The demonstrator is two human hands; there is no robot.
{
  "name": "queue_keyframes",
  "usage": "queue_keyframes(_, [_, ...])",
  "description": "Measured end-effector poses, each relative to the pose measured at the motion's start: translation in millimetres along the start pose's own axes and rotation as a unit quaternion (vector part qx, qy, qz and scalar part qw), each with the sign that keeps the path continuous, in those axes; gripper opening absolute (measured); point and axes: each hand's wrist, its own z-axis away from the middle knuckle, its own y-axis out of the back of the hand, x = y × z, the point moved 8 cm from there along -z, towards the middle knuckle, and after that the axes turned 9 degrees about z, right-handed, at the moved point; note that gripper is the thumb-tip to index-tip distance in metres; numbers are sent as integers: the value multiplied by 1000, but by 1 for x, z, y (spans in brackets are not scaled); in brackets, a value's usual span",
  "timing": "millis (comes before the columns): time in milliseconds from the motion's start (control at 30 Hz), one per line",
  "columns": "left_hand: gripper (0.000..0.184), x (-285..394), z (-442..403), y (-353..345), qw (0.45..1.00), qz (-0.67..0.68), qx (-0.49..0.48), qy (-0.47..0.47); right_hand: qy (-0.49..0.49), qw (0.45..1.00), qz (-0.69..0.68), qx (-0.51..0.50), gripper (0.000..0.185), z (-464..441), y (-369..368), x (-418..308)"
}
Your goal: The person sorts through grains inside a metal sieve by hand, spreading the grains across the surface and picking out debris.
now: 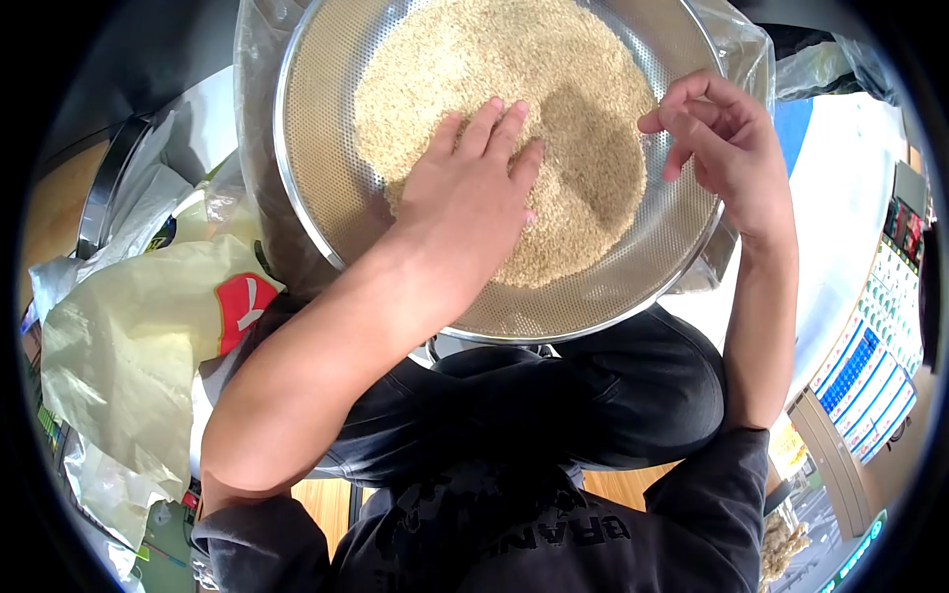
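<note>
Sieve (326,188): perforated metal, bare silver, rim smooth and glossy. Grain (593,188): dry-looking, matt, rough granular texture. Clear bag (259,188) around the sieve: thin plastic, wrinkled, shiny highlights. Yellowish bag (129,326) at left: translucent plastic, creased, soft sheen, red printed patch. Trousers (633,395): dark woven cloth, matt, folded. Shirt (692,534): dark matt cloth, lettering slightly glossier. Floor (321,504): light wood look, smooth. White surface (840,178) at right: smooth, material unclear.

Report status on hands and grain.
Left hand on grain, fingers slightly spread. Right hand curled at edge of perforated bowl. Grain loose inside; nothing visibly blocking.
</note>
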Motion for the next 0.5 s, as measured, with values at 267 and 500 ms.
queue_keyframes(267, [61, 1, -1, 2, 1000, -7, -10, 2, -31, 999, -11, -34, 6, 0, -9, 3])
queue_keyframes(500, [60, 0, 0, 2, 1000, 12, -6, 5, -24, 999, 19, -36, 7, -5, -13, 6])
